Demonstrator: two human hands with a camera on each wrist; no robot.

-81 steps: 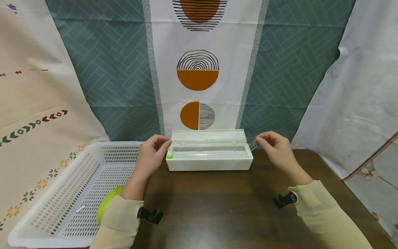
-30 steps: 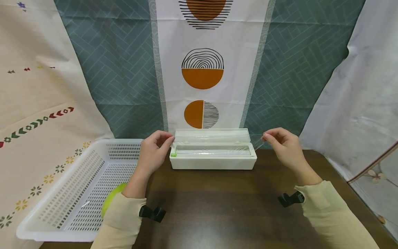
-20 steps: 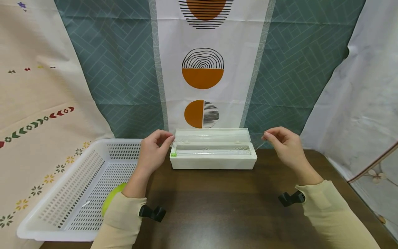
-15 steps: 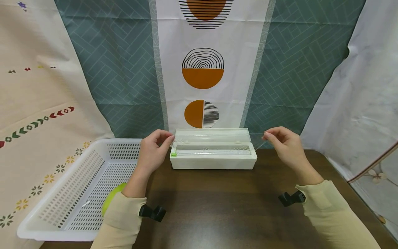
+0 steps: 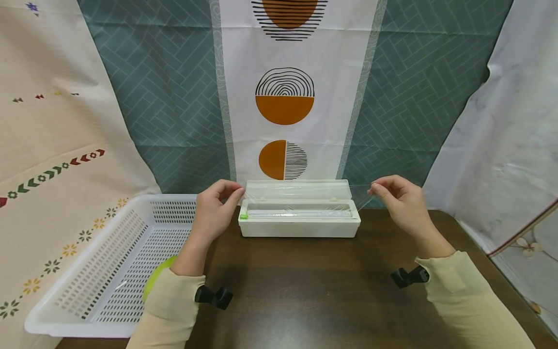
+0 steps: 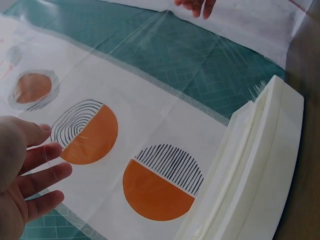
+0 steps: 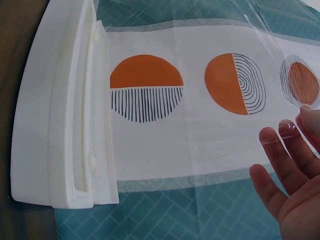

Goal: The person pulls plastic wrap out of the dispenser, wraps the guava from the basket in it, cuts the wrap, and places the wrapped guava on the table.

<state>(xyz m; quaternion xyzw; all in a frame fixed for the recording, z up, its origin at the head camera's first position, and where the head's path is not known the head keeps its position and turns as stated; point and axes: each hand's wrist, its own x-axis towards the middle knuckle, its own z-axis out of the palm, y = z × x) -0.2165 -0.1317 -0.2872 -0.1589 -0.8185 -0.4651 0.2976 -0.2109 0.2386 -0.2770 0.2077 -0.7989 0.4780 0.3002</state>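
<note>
Both hands hold a clear sheet of cling film (image 5: pixel 301 196) spread above an open white dispenser box (image 5: pixel 300 229)

The left hand (image 5: pixel 215 208) pinches the film's left corner between thumb and forefinger and the right hand (image 5: pixel 402 204) pinches the right corner, other fingers loosely bent; the film slants up from inside the box, which sits at the far side of the brown bench (image 5: pixel 305 291), its lid (image 5: pixel 301 183) tipped back near the patterned cloth (image 5: pixel 285 109), a green tab (image 5: pixel 244 216) at its left end; at near left, a white perforated basket (image 5: pixel 83 331) holds a green rounded object (image 5: pixel 157 275), partly hidden by the left sleeve (image 5: pixel 170 310)
</note>
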